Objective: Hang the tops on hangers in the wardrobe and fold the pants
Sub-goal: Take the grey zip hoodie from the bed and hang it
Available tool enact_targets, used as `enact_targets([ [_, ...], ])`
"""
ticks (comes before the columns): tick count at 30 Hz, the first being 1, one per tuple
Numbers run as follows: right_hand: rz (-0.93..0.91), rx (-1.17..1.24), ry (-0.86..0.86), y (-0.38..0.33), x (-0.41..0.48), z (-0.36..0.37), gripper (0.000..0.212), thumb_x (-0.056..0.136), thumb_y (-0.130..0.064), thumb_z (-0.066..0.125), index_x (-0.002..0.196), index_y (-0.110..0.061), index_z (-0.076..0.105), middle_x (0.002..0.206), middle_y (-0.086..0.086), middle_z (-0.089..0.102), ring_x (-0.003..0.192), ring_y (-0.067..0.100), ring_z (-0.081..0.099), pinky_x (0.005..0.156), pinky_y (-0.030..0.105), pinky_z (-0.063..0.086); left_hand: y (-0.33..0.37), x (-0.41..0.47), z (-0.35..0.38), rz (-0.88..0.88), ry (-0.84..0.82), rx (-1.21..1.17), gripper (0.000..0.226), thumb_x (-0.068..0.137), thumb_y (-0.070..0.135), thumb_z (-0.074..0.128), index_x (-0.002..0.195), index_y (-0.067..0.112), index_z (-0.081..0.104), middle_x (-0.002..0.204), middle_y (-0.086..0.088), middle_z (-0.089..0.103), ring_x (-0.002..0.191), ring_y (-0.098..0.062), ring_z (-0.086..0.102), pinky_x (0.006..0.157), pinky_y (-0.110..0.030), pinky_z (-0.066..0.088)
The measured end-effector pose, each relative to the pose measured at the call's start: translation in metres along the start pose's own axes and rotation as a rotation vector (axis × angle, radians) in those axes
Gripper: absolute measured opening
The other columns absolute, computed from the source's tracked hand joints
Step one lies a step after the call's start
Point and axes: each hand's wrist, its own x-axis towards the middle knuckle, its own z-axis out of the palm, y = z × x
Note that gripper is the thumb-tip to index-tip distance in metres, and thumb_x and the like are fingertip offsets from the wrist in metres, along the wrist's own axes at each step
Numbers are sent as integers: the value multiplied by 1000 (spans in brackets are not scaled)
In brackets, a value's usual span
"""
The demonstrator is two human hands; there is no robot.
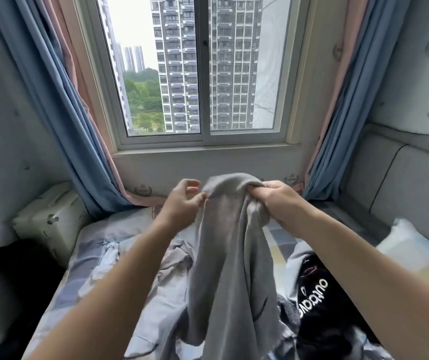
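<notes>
Gripping grey garment [225, 255] w/ right hand [281, 202].

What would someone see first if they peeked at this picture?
Most likely the grey garment, held up in the middle over the bed by the right hand, with the left hand open beside it. Next, the big window straight behind, full of tower blocks. A black garment with white letters lies at the lower right.
</notes>
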Motion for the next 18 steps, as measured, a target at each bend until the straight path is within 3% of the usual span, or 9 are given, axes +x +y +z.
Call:
enact_targets([
  [2, 26, 19, 90, -1, 8, 3, 29, 103, -13, 51, 76, -8, 61, 66, 3, 60, 65, 16, 55, 62, 28, 43, -3, -25, 16, 41, 1, -94, 13, 93, 29, 69, 103, 27, 61, 110, -5, 69, 92, -25, 72, 74, -40, 57],
  [4, 95, 67, 142, 0, 13, 5, 23, 102, -16, 51, 81, -14, 60, 70, 4, 55, 68, 18, 53, 56, 27, 40, -2, -55, 33, 77, -22, -172, 23, 85, 48, 69, 96, 29, 62, 94, 4, 71, 78, -16, 72, 66, -28, 52],
  [7, 221, 240, 202, -2, 16, 8, 26, 100, -22, 55, 75, -20, 53, 60, 1, 50, 54, 16, 52, 51, 22, 41, -2, -92, 61, 95, -239, -198, 41, 75, 59, 73, 102, 31, 62, 96, 14, 71, 78, -5, 69, 66, -21, 53],
  [9, 218, 324, 234, -7, 18, 8, 32, 101, -20, 56, 70, -22, 47, 57, -1, 48, 45, 12, 51, 46, 18, 42, -5, -107, 80, 33, -300, -179, 48, 71, 55, 78, 107, 30, 59, 99, 16, 71, 84, -5, 70, 72, -29, 59],
  [11, 190, 366, 250, -12, 19, 5, 33, 102, -18, 55, 70, -22, 44, 52, -1, 49, 39, 11, 52, 43, 18, 44, -11, -111, 93, -32, -246, -96, 47, 74, 49, 78, 110, 26, 59, 99, 11, 72, 93, -10, 70, 81, -39, 59],
  [14, 156, 418, 269, -19, 16, -3, 28, 103, -19, 53, 76, -20, 47, 46, -2, 55, 39, 13, 57, 41, 22, 47, -18, -107, 102, -7, -154, 10, 20, 89, 32, 69, 107, 25, 65, 97, 10, 73, 98, -18, 68, 83, -39, 54],
  [16, 131, 454, 285, -20, 13, -10, 21, 104, -19, 53, 83, -18, 52, 59, 3, 62, 46, 16, 62, 44, 25, 50, -19, -102, 101, 26, -87, -26, 9, 94, 29, 62, 97, 22, 66, 88, 8, 73, 90, -20, 67, 80, -44, 54],
  [18, 113, 444, 261, -16, 10, -18, 14, 103, -18, 53, 89, -18, 57, 76, 6, 65, 58, 17, 64, 51, 26, 52, -18, -97, 95, 34, -24, -81, 20, 93, 37, 56, 96, 20, 67, 84, 5, 73, 84, -18, 67, 76, -46, 53],
])
